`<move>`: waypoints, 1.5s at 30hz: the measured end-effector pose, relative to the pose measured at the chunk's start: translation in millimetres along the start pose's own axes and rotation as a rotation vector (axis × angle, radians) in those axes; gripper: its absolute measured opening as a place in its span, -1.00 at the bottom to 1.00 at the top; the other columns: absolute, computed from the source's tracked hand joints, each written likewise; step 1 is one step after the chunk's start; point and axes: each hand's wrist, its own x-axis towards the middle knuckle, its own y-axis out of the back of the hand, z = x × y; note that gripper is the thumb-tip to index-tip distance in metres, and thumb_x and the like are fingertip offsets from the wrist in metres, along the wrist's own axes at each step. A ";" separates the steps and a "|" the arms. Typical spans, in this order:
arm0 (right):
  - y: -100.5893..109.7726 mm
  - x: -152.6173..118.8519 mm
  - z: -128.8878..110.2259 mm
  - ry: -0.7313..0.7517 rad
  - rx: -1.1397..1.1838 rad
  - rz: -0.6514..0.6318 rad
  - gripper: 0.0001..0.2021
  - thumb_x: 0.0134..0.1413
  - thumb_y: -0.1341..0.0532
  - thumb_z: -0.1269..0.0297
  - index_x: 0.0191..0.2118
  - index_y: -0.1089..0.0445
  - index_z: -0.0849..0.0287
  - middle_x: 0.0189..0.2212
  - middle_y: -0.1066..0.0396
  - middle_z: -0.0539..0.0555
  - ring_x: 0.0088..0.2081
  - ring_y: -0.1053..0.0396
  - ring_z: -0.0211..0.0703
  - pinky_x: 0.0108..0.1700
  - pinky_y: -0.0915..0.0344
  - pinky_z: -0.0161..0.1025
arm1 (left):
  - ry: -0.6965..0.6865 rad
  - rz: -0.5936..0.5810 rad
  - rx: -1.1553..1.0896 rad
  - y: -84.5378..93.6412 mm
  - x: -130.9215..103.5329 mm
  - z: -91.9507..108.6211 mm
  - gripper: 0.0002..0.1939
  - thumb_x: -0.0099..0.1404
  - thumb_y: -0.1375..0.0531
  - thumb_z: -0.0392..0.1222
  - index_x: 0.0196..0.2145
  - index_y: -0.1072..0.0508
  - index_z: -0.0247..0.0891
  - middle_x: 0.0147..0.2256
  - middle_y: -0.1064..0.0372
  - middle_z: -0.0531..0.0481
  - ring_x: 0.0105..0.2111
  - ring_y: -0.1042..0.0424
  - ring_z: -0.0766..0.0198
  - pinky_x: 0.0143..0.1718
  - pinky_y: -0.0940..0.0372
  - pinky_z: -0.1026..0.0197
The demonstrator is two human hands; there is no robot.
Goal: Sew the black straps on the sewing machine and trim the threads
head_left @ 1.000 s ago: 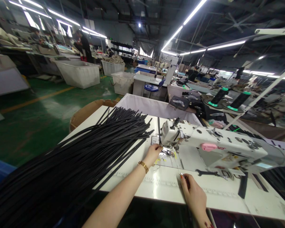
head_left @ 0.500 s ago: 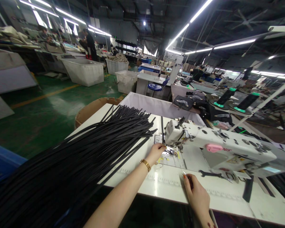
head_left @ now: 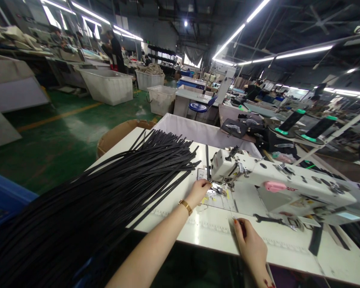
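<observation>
My left hand [head_left: 200, 191], a gold watch on its wrist, is at the needle area of a white sewing machine [head_left: 252, 170]. Its thumb and fingers pinch the near end of a narrow black strap [head_left: 207, 158] that runs back across the table beside the machine head. Close to the table's front edge, my right hand [head_left: 251, 242] is closed, fingers curled; a small object seems to be in it, mostly hidden. Left of the machine lies a big bundle of black straps [head_left: 132, 172], draping over the table's front edge.
A wrench [head_left: 268, 219] lies on the white table [head_left: 210, 240] under the machine arm. Black thread cones [head_left: 291, 122] stand at the right. Behind the table is a pale bin [head_left: 186, 128], with a cardboard box [head_left: 117, 136] to its left. Other people work farther off.
The whole view has shifted slightly. Both hands keep nearly the same places and grips; the pale tip seen at my right fingers before is now less visible.
</observation>
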 end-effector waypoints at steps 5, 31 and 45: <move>-0.6 0.1 -0.4 -0.005 -0.002 0.006 -0.59 0.20 0.12 -0.16 -0.11 -0.27 -0.05 -0.29 -0.53 -0.01 -0.23 -0.47 0.06 -0.33 -0.20 -0.19 | -0.009 -0.001 -0.007 0.2 0.6 -0.9 -0.80 0.23 -0.11 -0.21 -0.36 -0.52 -0.32 -0.41 -0.45 -0.02 -0.38 -0.38 0.23 -0.38 -0.28 0.26; 2.5 -3.0 -2.0 0.023 0.004 0.043 -0.60 0.21 0.09 -0.14 -0.13 -0.30 -0.01 -0.37 -0.53 0.01 -0.31 -0.48 0.03 -0.40 -0.18 -0.23 | -0.060 0.058 0.005 -7.1 11.3 -15.3 -0.79 0.21 -0.10 -0.20 -0.42 -0.50 -0.33 -0.46 -0.42 0.01 -0.42 -0.33 0.25 -0.39 -0.19 0.27; 2.4 -2.8 -1.5 0.030 -0.013 0.044 -0.61 0.21 0.10 -0.14 -0.13 -0.28 -0.03 -0.38 -0.52 -0.02 -0.32 -0.48 0.01 -0.40 -0.17 -0.24 | -0.053 0.029 0.016 -4.4 4.7 -7.0 -0.80 0.20 -0.12 -0.21 -0.44 -0.51 -0.33 -0.49 -0.40 0.02 -0.44 -0.31 0.26 -0.40 -0.21 0.27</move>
